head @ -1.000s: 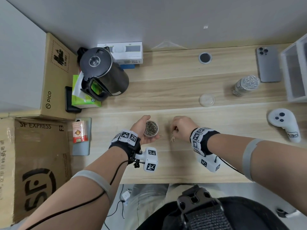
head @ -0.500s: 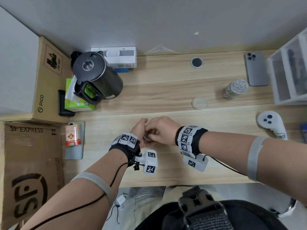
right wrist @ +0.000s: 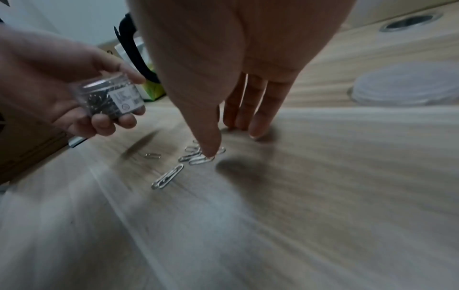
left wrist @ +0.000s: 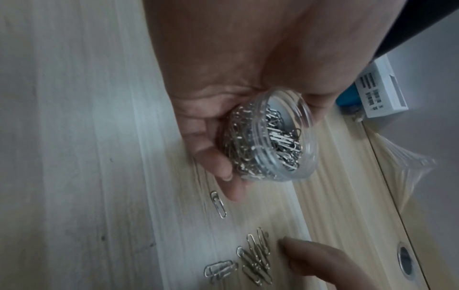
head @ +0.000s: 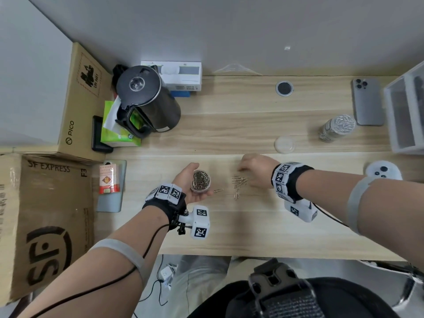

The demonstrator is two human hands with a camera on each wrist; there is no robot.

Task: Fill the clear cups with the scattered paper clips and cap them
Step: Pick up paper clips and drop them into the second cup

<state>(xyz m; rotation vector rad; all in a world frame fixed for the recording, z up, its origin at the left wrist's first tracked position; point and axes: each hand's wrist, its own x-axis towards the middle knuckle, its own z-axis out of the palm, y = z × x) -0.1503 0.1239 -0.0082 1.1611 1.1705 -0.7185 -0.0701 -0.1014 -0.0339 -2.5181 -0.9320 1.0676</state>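
My left hand grips a small clear cup nearly full of paper clips, held just above the table, its mouth open. To its right lies a small pile of loose clips, with one single clip nearer the cup. Over that pile my right hand is spread with straight fingers touching the table; its thumb tip rests on the clips. It holds nothing. A clear lid lies farther back. A second clear cup, full of clips, stands at the right.
A black kettle, a green tissue pack and cardboard boxes crowd the left. At the right are a phone, a white drawer unit and a white controller. A cable hole is at the back.
Half a second ago my right hand was over the cup in my left hand. It has since moved right and down onto the loose clips. The left hand still holds the cup.
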